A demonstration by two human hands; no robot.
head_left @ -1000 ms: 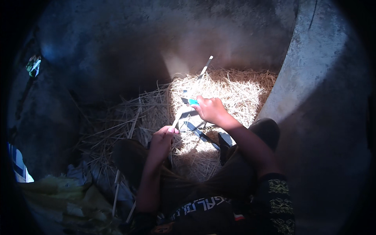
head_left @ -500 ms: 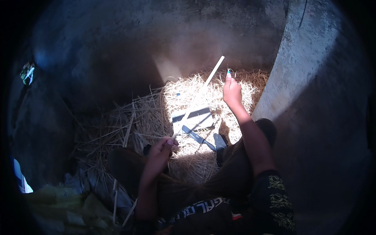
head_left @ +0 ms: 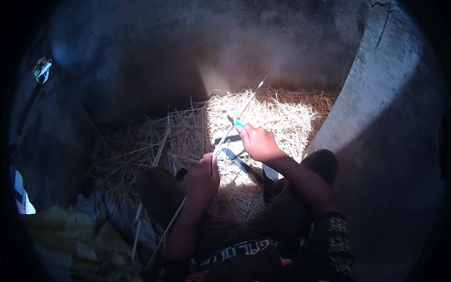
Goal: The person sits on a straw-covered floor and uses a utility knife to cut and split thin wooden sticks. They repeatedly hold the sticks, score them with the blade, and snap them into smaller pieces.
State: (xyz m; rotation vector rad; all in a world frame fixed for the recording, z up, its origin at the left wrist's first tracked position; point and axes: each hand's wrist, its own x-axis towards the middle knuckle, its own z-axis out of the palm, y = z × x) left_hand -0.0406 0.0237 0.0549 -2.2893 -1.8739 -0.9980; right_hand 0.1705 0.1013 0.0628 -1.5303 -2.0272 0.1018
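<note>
A long, thin pale strip (head_left: 251, 97), bamboo-like, slants up and away from my left hand (head_left: 202, 179), whose fingers are closed round it. Its lower length seems to run back beside my left forearm. My right hand (head_left: 260, 142) is wrapped round a small knife (head_left: 240, 125) with a turquoise handle. The dark blade points up and left and lies against or very close to the strip, just above my left hand; contact is hard to make out. Under the hands sits a flat grey block (head_left: 238, 139), partly hidden, with a dark flat-bladed tool (head_left: 239, 162) beside it.
Pale straw-like shavings (head_left: 291, 113) cover the sunlit ground between my bent knees and spread left into shadow. A concrete wall (head_left: 282, 47) rises in front, with a lighter slab (head_left: 366, 89) at the right. Olive cloth (head_left: 70, 239) lies at lower left.
My right hand has come down and left with the knife, bringing the blade to the strip. My left hand has moved up a little, and the strip now shows its narrow edge.
</note>
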